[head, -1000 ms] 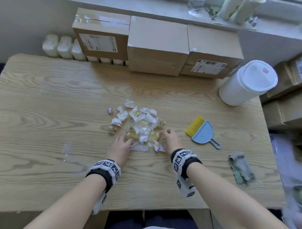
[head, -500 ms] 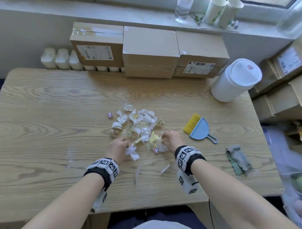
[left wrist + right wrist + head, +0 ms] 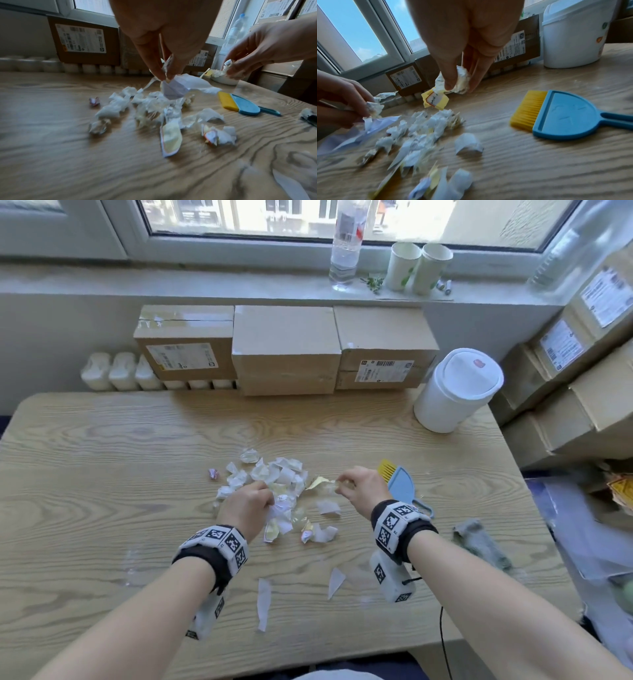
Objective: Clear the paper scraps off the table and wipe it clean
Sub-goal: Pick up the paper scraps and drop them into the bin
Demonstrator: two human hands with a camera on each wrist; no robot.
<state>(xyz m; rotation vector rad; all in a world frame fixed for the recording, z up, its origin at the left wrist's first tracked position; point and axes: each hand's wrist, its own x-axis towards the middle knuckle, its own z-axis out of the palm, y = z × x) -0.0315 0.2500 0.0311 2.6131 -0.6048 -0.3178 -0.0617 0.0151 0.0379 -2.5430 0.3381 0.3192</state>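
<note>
Wood-grain worktop (image 3: 102, 474) stands under a window, with cardboard boxes (image 3: 284, 350) along its far edge and a white bin (image 3: 455, 392) at the far right corner. Scraps (image 3: 274, 477) lie in a loose pile at the middle of the worktop; two flat white strips (image 3: 263, 601) sit apart on the near side of the pile.

Only the head view takes in the whole layout: a blue brush (image 3: 400, 484) with yellow bristles just right of the pile, partly hidden behind the right hand (image 3: 363, 487), and a grey cloth (image 3: 479, 542) further right of the pile, near the worktop's edge. It does not show what the fingers grip.

The wrist views do. From the left wrist, the left hand (image 3: 164, 40) hangs above the pile, fingertips (image 3: 159, 75) pinched on a folded white scrap (image 3: 175, 86) lifted clear of the wood. From the right wrist, the right hand (image 3: 467, 40) is raised over the pile's right side, thumb and fingers clamped on a crumpled white wad (image 3: 462, 81) with a yellow label (image 3: 435, 100) hanging below it. That view also shows the brush (image 3: 561, 115) lying flat, untouched, right of the pile.

Both hands sit over the pile, left above its near-left part, right above its right edge, each holding paper off the worktop.
</note>
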